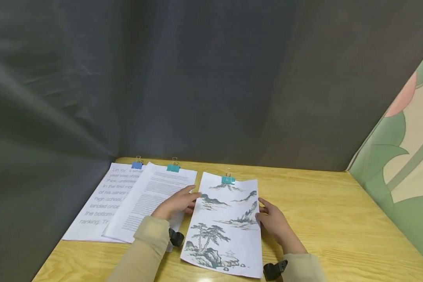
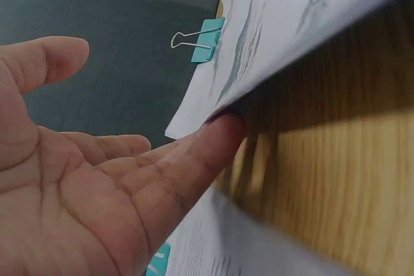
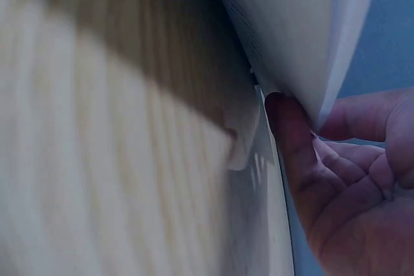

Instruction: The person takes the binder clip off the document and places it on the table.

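Note:
A sheaf of paper with a landscape print of mountains and pines (image 1: 229, 225) is held a little above the table, a teal binder clip (image 1: 228, 180) at its top. At its left edge is my left hand (image 1: 177, 203); in the left wrist view the fingers (image 2: 187, 166) reach straight under the sheets and the thumb stands away from them. My right hand (image 1: 275, 222) pinches the right edge. The right wrist view shows fingers (image 3: 301, 153) beneath the sheaf (image 3: 284, 24) and the thumb against its other side.
Left of the print lies a text-covered sheaf (image 1: 155, 196) with a teal clip (image 1: 173, 167), overlapping a large-print sheaf (image 1: 98, 207) with a blue clip (image 1: 137, 165). Dark curtain (image 1: 211, 86) hangs behind the wooden table (image 1: 338, 219); a flowered panel (image 1: 409, 164) stands right.

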`<state>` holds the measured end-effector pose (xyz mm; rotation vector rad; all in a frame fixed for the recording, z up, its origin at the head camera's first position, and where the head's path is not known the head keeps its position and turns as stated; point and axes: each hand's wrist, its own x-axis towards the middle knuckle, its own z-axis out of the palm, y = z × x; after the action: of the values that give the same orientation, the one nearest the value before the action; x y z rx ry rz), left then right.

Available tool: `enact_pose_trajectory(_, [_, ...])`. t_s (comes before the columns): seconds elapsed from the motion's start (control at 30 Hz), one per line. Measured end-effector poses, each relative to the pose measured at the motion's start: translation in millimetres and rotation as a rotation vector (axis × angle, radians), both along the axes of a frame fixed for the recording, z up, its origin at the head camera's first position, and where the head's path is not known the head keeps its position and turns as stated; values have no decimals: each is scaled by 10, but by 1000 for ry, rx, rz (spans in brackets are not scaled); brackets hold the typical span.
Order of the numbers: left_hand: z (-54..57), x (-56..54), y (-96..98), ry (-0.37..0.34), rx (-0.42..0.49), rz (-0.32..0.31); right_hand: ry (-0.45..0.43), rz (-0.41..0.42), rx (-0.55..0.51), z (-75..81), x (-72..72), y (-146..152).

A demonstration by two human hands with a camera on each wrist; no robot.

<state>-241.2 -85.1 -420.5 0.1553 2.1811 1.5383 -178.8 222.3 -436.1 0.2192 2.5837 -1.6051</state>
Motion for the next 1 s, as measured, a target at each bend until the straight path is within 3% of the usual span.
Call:
enact_pose_trajectory(0.17, [-1,-19,82,-6,-5,-5,-12,-5,-18,-17,23,47])
enact_pose_trajectory(0.4, [-4,-145,242,23,-32,-4,-5,-23,-1,-16,35,102])
enact_pose_trajectory(0.6, [-3,-240,328,-11,-59,20,-2,-27,31,-44,28,163])
enact_pose_trajectory(0.77, [-13,-317,378,-13,-46,27,-6,-29,29,-44,40,183])
enact_pose_trajectory(1.0, [-81,-491,411,-53,47,47,-5,-37,47,-37,59,203])
